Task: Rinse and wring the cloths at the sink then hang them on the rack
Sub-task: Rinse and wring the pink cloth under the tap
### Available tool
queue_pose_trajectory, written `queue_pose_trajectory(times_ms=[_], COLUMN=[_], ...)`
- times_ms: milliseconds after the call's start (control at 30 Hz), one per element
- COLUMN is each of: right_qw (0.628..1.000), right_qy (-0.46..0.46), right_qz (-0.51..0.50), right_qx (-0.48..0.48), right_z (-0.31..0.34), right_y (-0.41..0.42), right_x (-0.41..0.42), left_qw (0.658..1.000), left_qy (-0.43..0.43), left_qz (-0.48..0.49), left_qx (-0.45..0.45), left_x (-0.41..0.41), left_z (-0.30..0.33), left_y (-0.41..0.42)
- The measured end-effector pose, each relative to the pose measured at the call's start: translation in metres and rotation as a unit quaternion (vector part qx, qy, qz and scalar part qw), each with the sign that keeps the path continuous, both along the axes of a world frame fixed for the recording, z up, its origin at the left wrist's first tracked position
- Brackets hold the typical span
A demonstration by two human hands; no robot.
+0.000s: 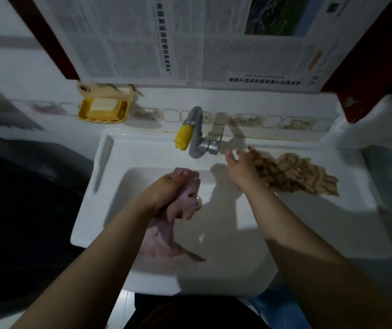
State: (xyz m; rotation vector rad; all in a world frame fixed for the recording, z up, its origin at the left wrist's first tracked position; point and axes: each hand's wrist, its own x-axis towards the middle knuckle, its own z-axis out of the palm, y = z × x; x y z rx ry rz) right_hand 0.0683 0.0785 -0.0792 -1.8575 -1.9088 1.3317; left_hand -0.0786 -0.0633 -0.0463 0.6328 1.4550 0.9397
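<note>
Head view over a white sink (320,243). Nearest the viewer, two bare forearms reach forward over the basin. The left hand (166,191) is clenched around a pink cloth (185,198), holding it bunched above the basin; the cloth's loose tail hangs down from the fist and trails against the basin's near left wall. The right hand (240,166) is released, fingers spread and slightly bent, grasping nothing, and hovers just right of the tap (196,136), at the near edge of a brown cloth (294,174); contact with that cloth cannot be told. The brown cloth lies crumpled on the sink's right rim surface, outside the basin. The grey tap rises from the back rim and curves toward the basin; a yellow handle (183,137) projects from its left side. Whether water runs cannot be told. Farther back, on the tiled wall to the left, a yellow soap dish (83,113) holds a pale bar of soap (102,104). Above the sink, sheets of newspaper (190,39) cover the wall, flanked by dark red frame edges.
</note>
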Motion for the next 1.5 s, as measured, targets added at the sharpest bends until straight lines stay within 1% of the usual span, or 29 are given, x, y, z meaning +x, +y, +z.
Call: queue_pose_trajectory(times_ms=[67,133,167,267,300,367,500,667,733,833,900,933,1000,1033,1067,1133,1200,1300,1400,1500], right_qw=[1.000,0.999,0.999,0.996,0.994,0.992,0.990,0.992,0.992,0.993,0.993,0.994,0.996,0.997,0.997,0.998,0.998,0.998,0.995,0.993], right_qy=[0.021,0.042,0.031,-0.061,-0.077,-0.088,-0.089,-0.068,-0.057,-0.043,-0.037,-0.031,-0.012,-0.001,0.011,0.026,0.034,0.043,0.083,0.102], right_qz=[-0.011,-0.016,-0.006,0.034,0.039,0.050,0.057,0.054,0.054,0.057,0.051,0.045,0.023,0.013,0.007,-0.006,-0.018,-0.032,-0.051,-0.056], right_qx=[0.003,-0.011,-0.007,0.050,0.063,0.078,0.089,0.096,0.095,0.096,0.098,0.097,0.087,0.078,0.071,0.056,0.049,0.037,-0.023,-0.036], right_z=[0.001,0.000,-0.004,-0.012,-0.015,-0.020,-0.026,-0.032,-0.035,-0.037,-0.038,-0.038,-0.039,-0.040,-0.041,-0.042,-0.044,-0.042,-0.047,-0.058], right_y=[0.016,0.032,0.039,0.056,0.059,0.063,0.065,0.066,0.065,0.064,0.064,0.063,0.063,0.063,0.063,0.062,0.061,0.058,0.055,0.052], right_x=[-0.025,-0.046,-0.054,-0.062,-0.063,-0.062,-0.060,-0.057,-0.054,-0.051,-0.051,-0.051,-0.052,-0.052,-0.052,-0.052,-0.052,-0.053,-0.055,-0.050], left_qw=[0.999,0.998,0.997,0.994,0.993,0.992,0.987,0.960,0.946,0.950,0.950,0.950,0.932,0.921,0.920,0.930,0.936,0.940,0.950,0.959], left_qy=[0.011,-0.024,-0.042,-0.081,-0.084,-0.093,-0.133,-0.238,-0.267,-0.224,-0.218,-0.234,-0.335,-0.369,-0.370,-0.331,-0.310,-0.303,-0.271,-0.248], left_qz=[0.033,0.059,0.064,0.075,0.075,0.075,0.084,0.148,0.182,0.213,0.218,0.204,0.139,0.122,0.126,0.161,0.170,0.158,0.153,0.135], left_qx=[0.005,0.013,0.014,0.013,0.019,0.032,0.027,0.018,-0.007,-0.048,-0.043,-0.036,-0.016,-0.008,-0.004,-0.004,0.006,0.010,0.018,0.036], left_x=[-0.005,-0.008,-0.010,-0.013,-0.014,-0.015,-0.016,-0.022,-0.022,-0.017,-0.017,-0.018,-0.021,-0.023,-0.024,-0.025,-0.024,-0.023,-0.022,-0.022], left_z=[-0.002,0.001,0.003,0.011,0.011,0.011,0.007,0.004,0.006,0.008,0.009,0.008,0.007,0.007,0.004,-0.003,-0.001,0.001,0.001,-0.002], left_y=[-0.005,-0.006,-0.007,-0.008,-0.007,-0.005,-0.002,0.001,0.003,0.005,0.007,0.009,0.013,0.015,0.016,0.020,0.022,0.023,0.023,0.021])
